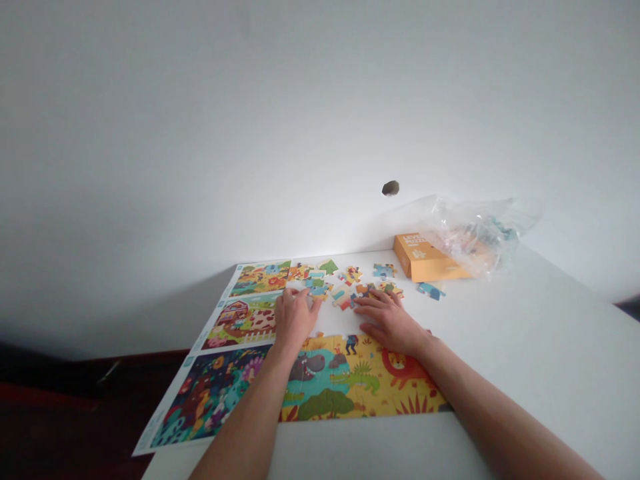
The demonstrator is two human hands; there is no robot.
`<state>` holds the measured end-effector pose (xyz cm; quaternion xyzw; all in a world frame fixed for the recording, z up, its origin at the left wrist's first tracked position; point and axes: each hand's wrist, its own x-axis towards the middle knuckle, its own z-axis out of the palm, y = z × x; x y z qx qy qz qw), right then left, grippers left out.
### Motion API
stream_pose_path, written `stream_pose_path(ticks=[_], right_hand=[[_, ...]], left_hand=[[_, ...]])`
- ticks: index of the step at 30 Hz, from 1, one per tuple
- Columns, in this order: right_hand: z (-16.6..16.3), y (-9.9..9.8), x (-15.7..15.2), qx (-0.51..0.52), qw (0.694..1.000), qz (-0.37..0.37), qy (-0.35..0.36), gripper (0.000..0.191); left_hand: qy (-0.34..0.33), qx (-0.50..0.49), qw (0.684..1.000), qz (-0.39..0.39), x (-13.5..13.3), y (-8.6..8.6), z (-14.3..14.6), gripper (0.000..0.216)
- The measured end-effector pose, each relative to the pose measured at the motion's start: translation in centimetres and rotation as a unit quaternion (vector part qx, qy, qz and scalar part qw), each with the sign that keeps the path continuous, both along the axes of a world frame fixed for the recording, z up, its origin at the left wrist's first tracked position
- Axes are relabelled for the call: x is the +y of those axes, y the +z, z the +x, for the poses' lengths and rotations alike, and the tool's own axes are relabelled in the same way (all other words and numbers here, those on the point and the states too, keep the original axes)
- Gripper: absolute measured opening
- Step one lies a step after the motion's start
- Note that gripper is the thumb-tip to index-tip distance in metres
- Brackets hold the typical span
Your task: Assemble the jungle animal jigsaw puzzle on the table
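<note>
My left hand (296,317) is over the right edge of the picture sheet (213,328), fingers bent and thumb apart from the index finger. No puzzle piece shows in it, though its palm side is hidden. Loose puzzle pieces (320,288) lie just beyond its fingertips. My right hand (390,323) rests palm down with fingers spread, its tips touching or just over more loose puzzle pieces (366,290). Below both hands lies the joined part of an animal jigsaw (345,383), showing a hippo, a crocodile and a lion. My forearms cover parts of its sides.
An orange puzzle box (420,259) stands at the back right, with a clear plastic bag (480,237) holding pieces leaning over it. A blue puzzle piece (431,291) lies before the box. The white wall (300,133) with a round hole (391,188) bounds the white table (530,347).
</note>
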<state>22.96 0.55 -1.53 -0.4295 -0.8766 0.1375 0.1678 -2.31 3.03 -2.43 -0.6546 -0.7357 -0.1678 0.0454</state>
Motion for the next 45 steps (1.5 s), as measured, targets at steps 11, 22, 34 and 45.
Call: stream_pose_path(ticks=[11,22,34,45], right_hand=[[0.1,0.1,-0.1,0.002,1.000,-0.001,-0.005,0.037],[0.2,-0.4,0.2,-0.024,0.998,0.019,-0.049,0.042],[0.2,-0.6,0.0,-0.048,0.994,0.027,-0.090,0.036],[0.4,0.3,0.4,0.043,0.980,0.138,-0.139,0.028]], left_hand=[[-0.013,-0.028,1.000,-0.003,0.4,-0.7,-0.3,0.035],[-0.010,-0.023,1.000,-0.004,0.1,-0.5,0.0,0.037],[-0.015,-0.048,0.998,-0.028,-0.1,0.2,-0.1,0.045],[-0.079,-0.210,0.971,0.081,0.0,0.0,-0.1,0.018]])
